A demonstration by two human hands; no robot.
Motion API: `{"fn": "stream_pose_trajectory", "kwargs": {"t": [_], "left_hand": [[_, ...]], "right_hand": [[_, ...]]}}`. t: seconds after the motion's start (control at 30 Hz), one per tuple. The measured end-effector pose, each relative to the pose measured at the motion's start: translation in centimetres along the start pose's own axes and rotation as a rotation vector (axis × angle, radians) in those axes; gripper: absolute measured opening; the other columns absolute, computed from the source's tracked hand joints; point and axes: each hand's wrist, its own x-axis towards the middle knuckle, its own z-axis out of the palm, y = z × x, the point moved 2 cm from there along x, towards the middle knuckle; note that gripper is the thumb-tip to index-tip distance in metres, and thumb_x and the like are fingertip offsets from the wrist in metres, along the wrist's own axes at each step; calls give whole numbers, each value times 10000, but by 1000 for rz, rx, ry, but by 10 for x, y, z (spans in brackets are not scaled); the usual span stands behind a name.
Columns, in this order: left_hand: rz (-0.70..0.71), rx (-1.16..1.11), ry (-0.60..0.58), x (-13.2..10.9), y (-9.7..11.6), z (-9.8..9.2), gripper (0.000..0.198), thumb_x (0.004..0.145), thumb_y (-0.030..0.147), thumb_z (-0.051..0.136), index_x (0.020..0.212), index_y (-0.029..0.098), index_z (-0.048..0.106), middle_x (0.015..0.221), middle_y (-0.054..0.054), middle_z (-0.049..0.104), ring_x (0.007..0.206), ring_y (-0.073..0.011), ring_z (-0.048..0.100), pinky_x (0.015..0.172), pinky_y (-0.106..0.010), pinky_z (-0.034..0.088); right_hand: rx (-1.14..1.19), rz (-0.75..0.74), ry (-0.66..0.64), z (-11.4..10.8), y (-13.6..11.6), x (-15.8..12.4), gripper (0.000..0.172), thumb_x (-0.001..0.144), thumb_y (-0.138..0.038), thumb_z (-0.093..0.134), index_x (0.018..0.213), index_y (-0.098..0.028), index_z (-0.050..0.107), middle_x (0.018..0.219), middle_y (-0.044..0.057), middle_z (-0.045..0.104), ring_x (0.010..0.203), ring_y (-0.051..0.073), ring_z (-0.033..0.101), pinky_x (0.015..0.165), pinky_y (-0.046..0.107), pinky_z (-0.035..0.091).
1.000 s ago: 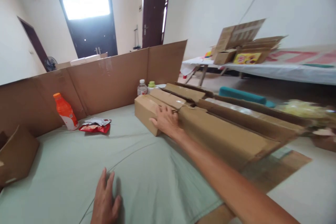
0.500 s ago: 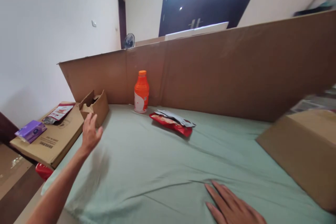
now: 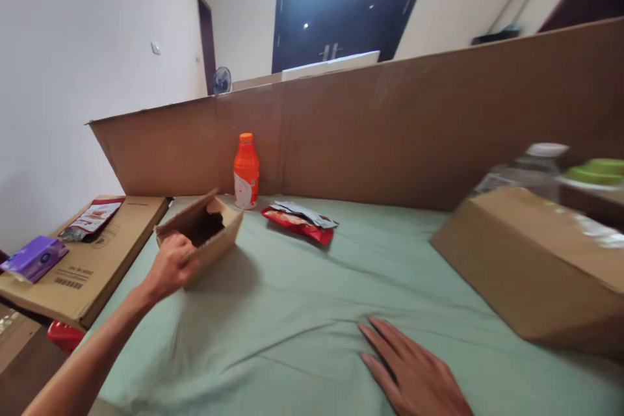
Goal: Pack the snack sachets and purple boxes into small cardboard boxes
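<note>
My left hand [image 3: 171, 264] grips the near edge of a small open cardboard box [image 3: 221, 244], fingers closed over its rim. The box is tilted, with its dark opening facing up and toward me. My right hand [image 3: 409, 364] lies flat on the green cloth [image 3: 302, 299], fingers stretched out, holding nothing. Beyond the box stands an orange bottle [image 3: 246, 172] with an orange cap, upright. To the right of the bottle lie a red packet [image 3: 297, 224] and a silvery packet [image 3: 305, 212] resting on top of it.
A tall cardboard panel [image 3: 370, 136] runs along the back. At right, a larger cardboard box [image 3: 517, 273] holds a clear plastic bottle [image 3: 541, 169] and a green-lidded container [image 3: 597, 171]. On the left, a flat carton [image 3: 104, 253] carries a purple tissue pack [image 3: 35, 258] and a red-white pouch [image 3: 92, 218].
My left hand has closed on the small box and pulled it off its spot toward me and to the right, tilting it. My right hand stays flat on the cloth. The view has turned rightward.
</note>
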Motion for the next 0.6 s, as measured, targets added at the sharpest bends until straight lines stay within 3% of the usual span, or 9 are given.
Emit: {"fn": "stream_pose_trajectory", "kwargs": {"t": [0.13, 0.2, 0.27, 0.37, 0.43, 0.53, 0.6], "left_hand": [[293, -103, -20, -58, 76, -23, 174, 903, 160, 557, 875, 249, 704, 932, -26, 652, 1012, -193, 654, 1184, -506, 374], [402, -96, 27, -77, 96, -31, 210, 849, 118, 566, 940, 257, 693, 930, -24, 640, 1049, -204, 655, 1222, -507, 324], [438, -63, 118, -92, 103, -32, 333, 788, 85, 575, 1058, 254, 671, 1032, -50, 649, 1146, -238, 636, 1232, -518, 314], [307, -65, 245, -113, 98, -20, 560, 810, 117, 574, 1344, 286, 573, 1381, -117, 557, 1361, -317, 515, 1194, -561, 381], [167, -147, 346, -130, 94, -5, 740, 859, 166, 614, 1536, 343, 373, 1571, -123, 391, 1430, -347, 450, 1156, -578, 433], [-131, -359, 457, -151, 91, 28, 920, 907, 330, 679, 1623, 365, 101, 1631, -146, 303, 1417, -374, 472, 1132, -624, 452], [-335, -484, 413, -159, 91, 55, 929, 933, 486, 635, 1630, 327, 41, 1632, -169, 307, 1416, -399, 473, 1105, -628, 482]], "right_hand": [[332, 207, -160, -38, -26, 20, 543, 922, -572, 478, 1251, -212, 716, 1402, 152, 646, 1311, 366, 597, 1068, 581, 496], [588, 302, -206, -59, -48, 30, 611, 940, -627, 470, 1348, -212, 654, 1438, 147, 620, 1346, 336, 572, 1105, 538, 480], [841, 335, -255, -76, -71, 35, 661, 970, -667, 429, 1410, -206, 605, 1432, 150, 624, 1323, 312, 594, 1107, 499, 487], [1035, 281, -320, -89, -93, 37, 671, 985, -695, 407, 1356, -195, 656, 1384, 155, 658, 1265, 308, 632, 1096, 479, 497], [1003, 272, -315, -89, -89, 40, 667, 994, -691, 387, 1283, -181, 706, 1341, 157, 684, 1252, 311, 636, 1104, 485, 487], [791, 274, -240, -80, -64, 63, 599, 1015, -603, 374, 1224, -168, 729, 1268, 151, 721, 1200, 307, 665, 1071, 478, 510], [530, 210, -200, -71, -45, 94, 494, 1012, -471, 402, 1254, -166, 706, 1272, 135, 722, 1158, 284, 684, 999, 435, 555]]}}
